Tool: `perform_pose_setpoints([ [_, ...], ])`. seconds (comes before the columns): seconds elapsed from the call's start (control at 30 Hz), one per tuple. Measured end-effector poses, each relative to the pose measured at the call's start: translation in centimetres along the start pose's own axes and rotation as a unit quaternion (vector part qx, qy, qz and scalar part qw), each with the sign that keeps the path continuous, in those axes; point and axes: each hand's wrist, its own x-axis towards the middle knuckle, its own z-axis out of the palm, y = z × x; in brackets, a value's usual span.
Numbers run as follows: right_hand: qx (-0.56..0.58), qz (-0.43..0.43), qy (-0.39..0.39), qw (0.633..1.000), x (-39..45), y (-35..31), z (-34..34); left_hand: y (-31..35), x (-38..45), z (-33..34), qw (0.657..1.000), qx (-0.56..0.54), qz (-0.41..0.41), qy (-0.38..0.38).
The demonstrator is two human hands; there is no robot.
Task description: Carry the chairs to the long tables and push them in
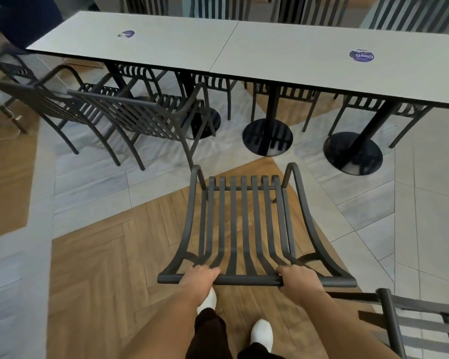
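Note:
A dark metal slatted chair (244,224) stands straight ahead of me over the wood floor, its seat facing the long pale table (270,50). My left hand (198,277) and my right hand (298,279) both grip the top rail of its backrest, one toward each end. The chair stands short of the table, in front of the gap between two round black table bases (267,137). Two matching chairs (130,112) stand pushed partly in at the table's left half.
Another dark chair (423,325) sits at my lower right, close to my right arm. More chairs line the table's far side. Cables (0,130) lie on the floor at far left. A second base (353,154) stands right of the gap. My white shoes (262,332) are below.

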Motion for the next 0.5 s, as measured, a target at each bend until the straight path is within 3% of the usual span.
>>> perform_pose_setpoints([
  [0.5,0.040,0.055,0.053,0.996,6.6,-7.2,-4.3,-9.7,7.7,-7.1,0.997,0.052,0.050,-0.025],
])
